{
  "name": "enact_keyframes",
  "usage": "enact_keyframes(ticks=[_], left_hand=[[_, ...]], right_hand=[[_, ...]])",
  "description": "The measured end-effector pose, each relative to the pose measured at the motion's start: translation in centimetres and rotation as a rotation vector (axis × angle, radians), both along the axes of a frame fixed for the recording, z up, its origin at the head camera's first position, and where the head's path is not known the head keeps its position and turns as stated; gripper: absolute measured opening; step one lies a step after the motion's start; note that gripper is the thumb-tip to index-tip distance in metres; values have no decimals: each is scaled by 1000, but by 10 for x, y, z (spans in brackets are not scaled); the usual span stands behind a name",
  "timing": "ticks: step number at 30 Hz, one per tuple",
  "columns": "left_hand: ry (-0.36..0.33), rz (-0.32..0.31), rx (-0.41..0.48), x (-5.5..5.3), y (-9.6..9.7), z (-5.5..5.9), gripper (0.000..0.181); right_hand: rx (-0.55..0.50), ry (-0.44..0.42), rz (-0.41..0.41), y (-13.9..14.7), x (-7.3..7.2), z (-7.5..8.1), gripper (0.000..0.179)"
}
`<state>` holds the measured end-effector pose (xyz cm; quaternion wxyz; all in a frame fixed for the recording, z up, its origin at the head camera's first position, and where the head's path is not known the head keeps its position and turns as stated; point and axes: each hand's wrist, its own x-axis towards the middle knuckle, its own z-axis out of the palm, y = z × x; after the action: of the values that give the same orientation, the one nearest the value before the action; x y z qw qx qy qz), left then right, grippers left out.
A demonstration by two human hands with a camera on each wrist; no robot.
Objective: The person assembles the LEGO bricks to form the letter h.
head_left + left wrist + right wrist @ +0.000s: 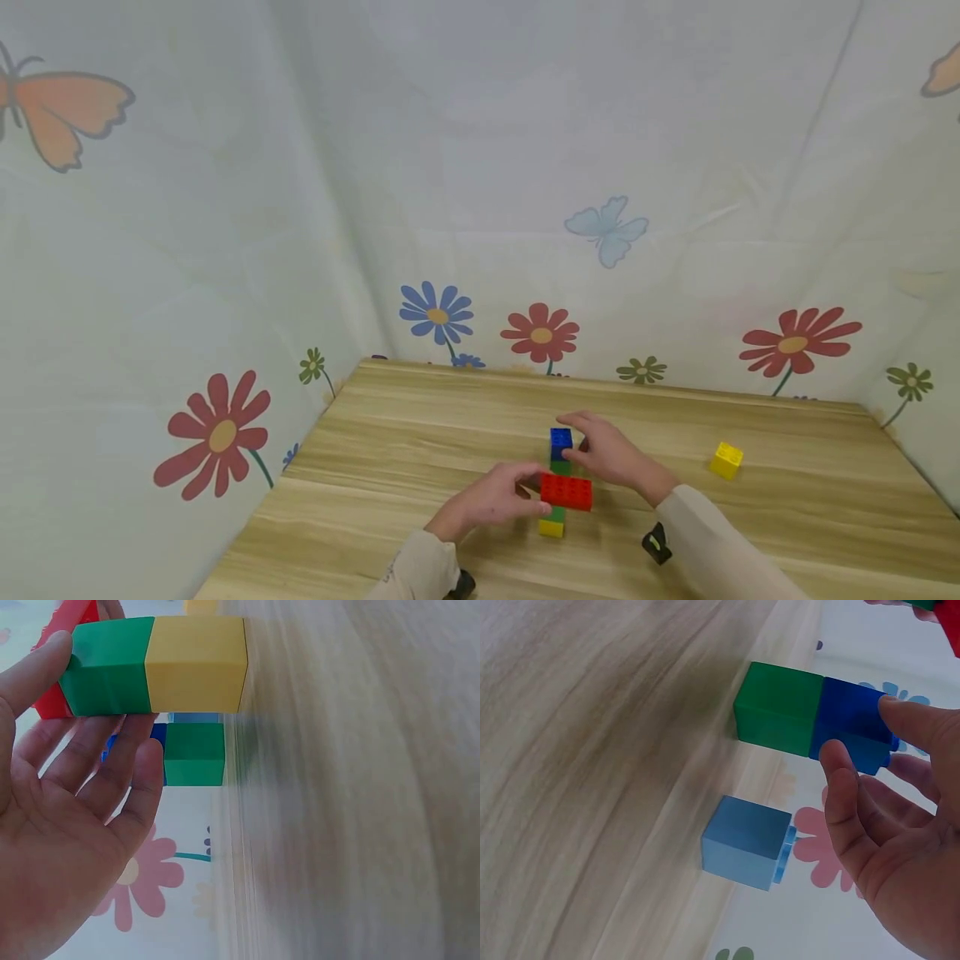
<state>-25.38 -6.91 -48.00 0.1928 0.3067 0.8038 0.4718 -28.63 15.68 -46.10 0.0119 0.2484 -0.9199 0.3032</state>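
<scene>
My left hand [491, 502] pinches a small stack of toy building bricks, the thumb on the near side. On top is a long red brick [567, 492], above a green brick [114, 666] and a yellow brick [199, 664]. Whether this stack touches the table cannot be told. Just beyond, a blue brick [853, 724] sits on another green brick [778, 705], standing on the table. Around the blue brick, my right hand [611, 454] has its thumb in front and fingers spread behind. A light blue brick [748, 841] lies beside that stack, hidden in the head view.
A single yellow brick [726, 460] stands on the right part of the wooden table [360, 467]. A pale curtain [480, 167] printed with flowers and butterflies hangs behind the table and along its sides.
</scene>
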Motion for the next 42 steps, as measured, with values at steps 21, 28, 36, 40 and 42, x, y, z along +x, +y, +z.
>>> enact_keyframes(ticks=[21,28,36,40,42], left_hand=[[7,-11,15,3,2,1,25],[21,-1,2,2,3,2,24],[35,0,-21,2,4,3,29],[62,-14,-17,2,4,3,33],[77,-22,-19,2,5,3,36]], right_hand=[[-35,-110,-8,-2,-3,-10,43],[-23,-86,35,5,4,-8,42],[-24,-80,63,18,16,-9,36],[-33,-87,56,25,22,-9,35],[-26,-82,52,29,25,-9,38]])
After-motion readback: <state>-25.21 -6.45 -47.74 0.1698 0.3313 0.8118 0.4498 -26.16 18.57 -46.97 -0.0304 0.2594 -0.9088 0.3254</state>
